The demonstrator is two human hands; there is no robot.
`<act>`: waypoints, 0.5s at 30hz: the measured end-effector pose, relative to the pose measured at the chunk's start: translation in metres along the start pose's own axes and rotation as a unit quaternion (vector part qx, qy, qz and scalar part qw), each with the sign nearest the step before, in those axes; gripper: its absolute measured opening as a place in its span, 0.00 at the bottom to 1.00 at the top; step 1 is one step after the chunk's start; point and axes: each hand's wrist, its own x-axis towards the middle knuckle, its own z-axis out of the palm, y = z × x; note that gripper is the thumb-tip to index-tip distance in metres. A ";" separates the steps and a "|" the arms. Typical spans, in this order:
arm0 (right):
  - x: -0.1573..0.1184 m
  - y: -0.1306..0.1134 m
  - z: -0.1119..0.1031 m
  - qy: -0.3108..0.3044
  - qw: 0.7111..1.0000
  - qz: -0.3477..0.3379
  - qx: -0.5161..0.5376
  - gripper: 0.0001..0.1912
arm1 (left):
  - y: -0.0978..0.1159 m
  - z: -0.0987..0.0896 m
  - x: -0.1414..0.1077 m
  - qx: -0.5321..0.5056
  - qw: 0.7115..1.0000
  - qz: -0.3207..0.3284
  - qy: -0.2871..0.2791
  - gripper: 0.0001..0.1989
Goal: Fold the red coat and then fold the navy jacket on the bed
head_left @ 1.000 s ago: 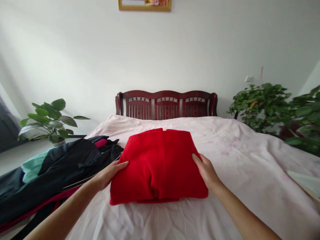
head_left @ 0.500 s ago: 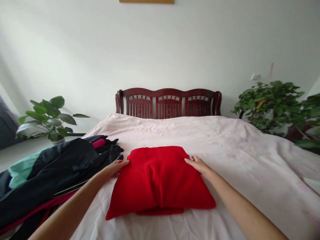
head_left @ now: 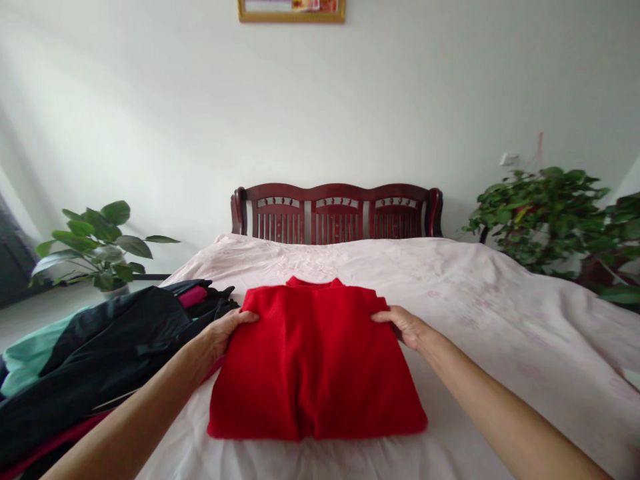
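The person's left hand [head_left: 226, 335] and right hand [head_left: 406, 327] were positioned at the upper corners of a red sweater [head_left: 315, 367], which lay flat and folded, with its collar [head_left: 315, 282] toward the headboard and its lower edge toward the person. The sweater rested on a pale pink bed sheet [head_left: 505, 320], near the foot end of the bed and left of its centre line. Grip state: the left hand was curled closed on the sweater's upper left edge, with its fingers pressed into the fabric. The right hand was partly closed on the upper right edge, with its fingers spread across the knit. Both hands appeared to hold the fabric, though the exact pinch points could not be confirmed from this view. Judged from the folded shape, the step in hand was the squaring of a folded garment. The next move called for a further fold or a final smoothing, with the edges kept aligned. A pile of dark clothing [head_left: 113, 340] with a teal garment [head_left: 35, 360] lay just beside the left forearm, at lower left of the frame. A dark red wooden headboard [head_left: 337, 215] stood at the far end of the bed, between two potted plants.
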 end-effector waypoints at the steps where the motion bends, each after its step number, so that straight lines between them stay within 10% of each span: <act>1: -0.005 -0.015 0.000 0.002 0.998 -0.061 -0.018 0.22 | 0.013 0.000 -0.004 -0.008 1.000 0.027 -0.013 0.23; 7: -0.040 -0.062 -0.004 0.136 0.884 -0.407 -0.184 0.32 | 0.056 -0.002 -0.024 0.172 0.926 0.336 -0.002 0.30; 10: -0.052 -0.014 -0.011 0.223 0.827 -0.392 -0.337 0.17 | 0.012 -0.010 -0.030 0.323 0.858 0.394 0.058 0.16; 15: -0.068 0.095 -0.029 0.091 0.793 -0.386 -0.462 0.13 | -0.085 -0.030 -0.042 0.479 0.789 0.382 -0.046 0.13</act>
